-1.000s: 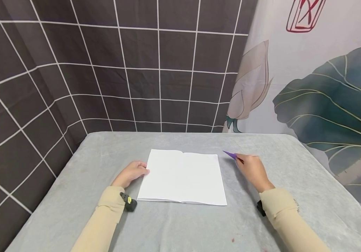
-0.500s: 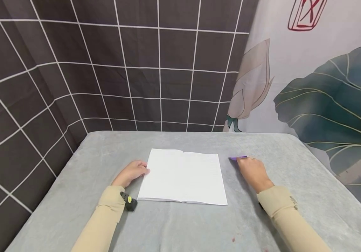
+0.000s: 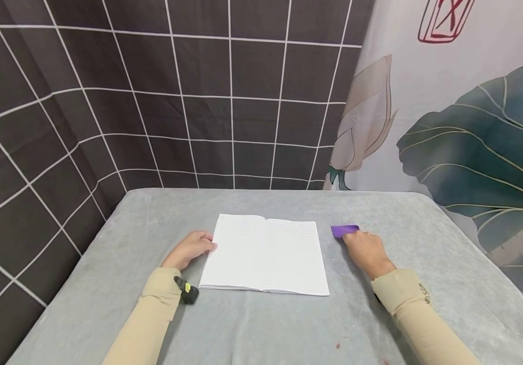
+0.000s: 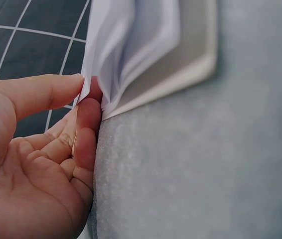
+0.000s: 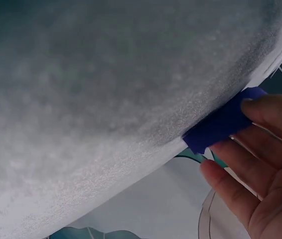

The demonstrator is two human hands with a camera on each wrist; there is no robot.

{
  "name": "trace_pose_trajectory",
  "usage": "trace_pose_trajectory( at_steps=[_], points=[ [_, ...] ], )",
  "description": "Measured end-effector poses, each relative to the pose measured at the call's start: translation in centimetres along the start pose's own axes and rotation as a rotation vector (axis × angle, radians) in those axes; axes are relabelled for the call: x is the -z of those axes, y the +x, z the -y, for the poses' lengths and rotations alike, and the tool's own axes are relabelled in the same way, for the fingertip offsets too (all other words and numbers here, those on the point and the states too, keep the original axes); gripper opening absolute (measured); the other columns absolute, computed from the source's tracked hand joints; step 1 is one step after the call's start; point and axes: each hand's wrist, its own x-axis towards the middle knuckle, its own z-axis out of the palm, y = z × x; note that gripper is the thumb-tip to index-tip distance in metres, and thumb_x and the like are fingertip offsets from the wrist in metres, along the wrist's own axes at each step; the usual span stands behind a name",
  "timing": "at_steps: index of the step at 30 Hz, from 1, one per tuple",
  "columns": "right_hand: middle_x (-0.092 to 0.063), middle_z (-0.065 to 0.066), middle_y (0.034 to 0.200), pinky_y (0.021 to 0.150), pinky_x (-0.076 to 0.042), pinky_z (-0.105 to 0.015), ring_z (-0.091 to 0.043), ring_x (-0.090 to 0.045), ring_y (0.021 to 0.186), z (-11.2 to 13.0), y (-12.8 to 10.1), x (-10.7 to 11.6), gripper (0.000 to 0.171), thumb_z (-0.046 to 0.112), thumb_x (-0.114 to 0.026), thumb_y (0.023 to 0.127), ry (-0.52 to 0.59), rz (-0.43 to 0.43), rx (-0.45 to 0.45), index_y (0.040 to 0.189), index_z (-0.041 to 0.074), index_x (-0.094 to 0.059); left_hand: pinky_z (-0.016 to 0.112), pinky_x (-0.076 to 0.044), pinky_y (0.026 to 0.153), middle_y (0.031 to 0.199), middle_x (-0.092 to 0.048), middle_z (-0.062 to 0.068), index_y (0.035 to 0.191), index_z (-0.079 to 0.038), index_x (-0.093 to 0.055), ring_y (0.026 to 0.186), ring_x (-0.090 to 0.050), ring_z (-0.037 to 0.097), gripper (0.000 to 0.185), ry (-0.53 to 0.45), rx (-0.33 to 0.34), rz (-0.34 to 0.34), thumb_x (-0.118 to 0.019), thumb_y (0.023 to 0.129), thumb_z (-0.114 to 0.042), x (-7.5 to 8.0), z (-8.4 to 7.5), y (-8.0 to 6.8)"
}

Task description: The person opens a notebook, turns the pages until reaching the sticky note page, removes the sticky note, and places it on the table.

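Where the right hand [image 3: 367, 249] rests, its fingertips [image 5: 253, 107] lie nearly straight on a small purple paper slip [image 3: 345, 230], pressing it flat to the grey tabletop [image 3: 261, 324] rather than curling round it. Thin and light as it looks, the slip would likely bend at a touch and slide easily on the soft cloth, so a pinch at the free far edge, thumb beneath and finger on top, seems the surest hold. It lies just beside the right edge of the open notebook [image 3: 266, 255], apart from the pages. Across the book, the left hand [image 3: 189, 249] has its thumb [image 4: 41, 92] and fingers loosely curled at the left page edges, where a few leaves fan up limp and floppy; these would crease if pulled hard. Behind the tabletop hang a dark gridded cloth [image 3: 106, 91] and a leaf-printed curtain [image 3: 471, 142].
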Motion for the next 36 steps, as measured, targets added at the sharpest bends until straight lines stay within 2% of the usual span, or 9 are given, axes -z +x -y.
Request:
trace_pose_trajectory(
  at_steps=[4,16,26,31,36],
  points=[
    [-0.060,-0.017,0.059,0.042,-0.043,-0.050,-0.038,-0.056,0.049,0.0,-0.1,0.1,0.021,-0.003,-0.057,0.078,0.007,-0.008,0.006,0.062,0.007,-0.050,0.027,-0.041,0.077,0.090,-0.059,0.007,0.116,0.007,-0.056,0.085,-0.051,0.017,0.034,0.015,0.010,-0.002,-0.060,0.087,-0.009,0.0,0.0,0.0],
    [-0.063,-0.012,0.063,0.047,-0.045,-0.050,-0.034,-0.058,0.054,0.2,-0.2,0.9,0.020,0.006,-0.065,0.079,0.027,0.180,-0.031,0.063,0.012,-0.055,0.027,-0.042,0.077,0.096,-0.059,0.010,0.116,0.008,-0.057,0.087,-0.052,0.018,0.034,0.021,0.009,0.002,-0.061,0.086,-0.008,0.1,0.0,0.1],
    [-0.062,-0.011,0.063,0.046,-0.045,-0.050,-0.033,-0.059,0.054,0.2,-0.3,0.8,0.022,0.009,-0.063,0.082,0.055,0.199,-0.052,0.063,0.014,-0.053,0.026,-0.042,0.076,0.095,-0.058,0.010,0.116,0.008,-0.056,0.086,-0.051,0.018,0.036,0.015,-0.001,0.018,-0.061,0.085,-0.009,0.0,-0.1,0.3],
    [-0.062,-0.010,0.064,0.048,-0.045,-0.050,-0.031,-0.060,0.056,0.0,0.0,0.7,0.024,0.012,-0.061,0.084,0.121,0.215,-0.079,0.062,0.015,-0.054,0.025,-0.041,0.073,0.089,-0.055,0.006,0.112,0.009,-0.057,0.081,-0.049,0.016,0.032,-0.006,-0.011,0.036,-0.060,0.085,-0.007,0.3,-0.2,0.6],
    [-0.060,-0.008,0.065,0.048,-0.042,-0.047,-0.027,-0.057,0.057,-0.1,0.2,0.7,0.026,0.015,-0.058,0.087,0.203,0.248,-0.128,0.063,0.016,-0.049,0.025,-0.041,0.069,0.082,-0.053,0.003,0.108,0.009,-0.057,0.075,-0.049,0.015,0.027,0.013,-0.021,0.060,-0.059,0.086,-0.006,0.7,-0.3,0.7]
  ],
)
